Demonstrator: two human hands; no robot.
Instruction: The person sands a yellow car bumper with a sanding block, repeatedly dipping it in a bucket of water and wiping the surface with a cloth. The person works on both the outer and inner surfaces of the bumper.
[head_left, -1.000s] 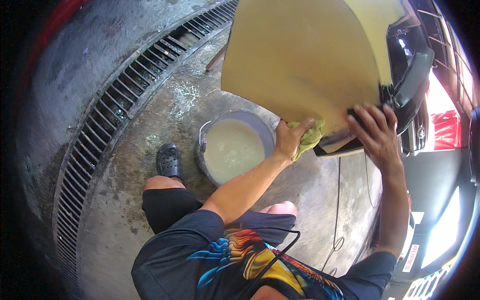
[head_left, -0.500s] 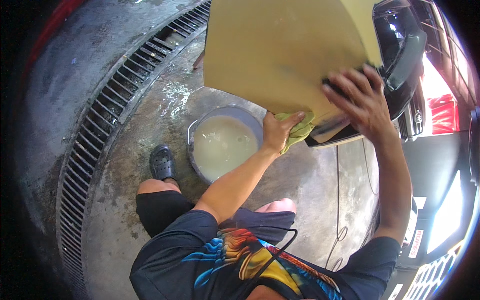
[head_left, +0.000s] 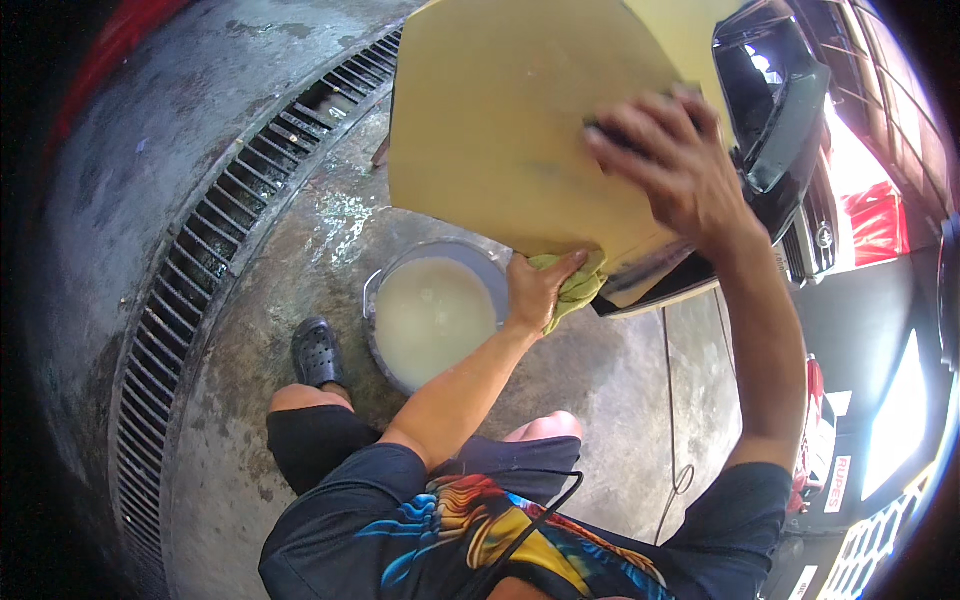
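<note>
A large gold-yellow car body panel [head_left: 510,120] fills the upper middle, with dark smudges near its lower right and black trim [head_left: 775,140] beside it. My left hand [head_left: 535,290] grips a folded yellow-green cloth [head_left: 575,280] at the panel's lower edge. My right hand [head_left: 680,170] lies over the panel, fingers bent around a dark item that is blurred and mostly hidden. Below, a grey bucket [head_left: 373,335] with a wire handle holds cloudy, pale liquid.
A long curved metal drain grate [head_left: 200,245] crosses the wet concrete floor [head_left: 240,370] at left. My sandalled foot [head_left: 318,350] is left of the bucket. A black hose [head_left: 668,400] loops on the floor at right. A grille [head_left: 810,250] and red item [head_left: 870,220] are at right.
My right hand has swept up and leftward across the panel, now blurred. My left hand stays on the cloth at the edge. The view has shifted slightly.
</note>
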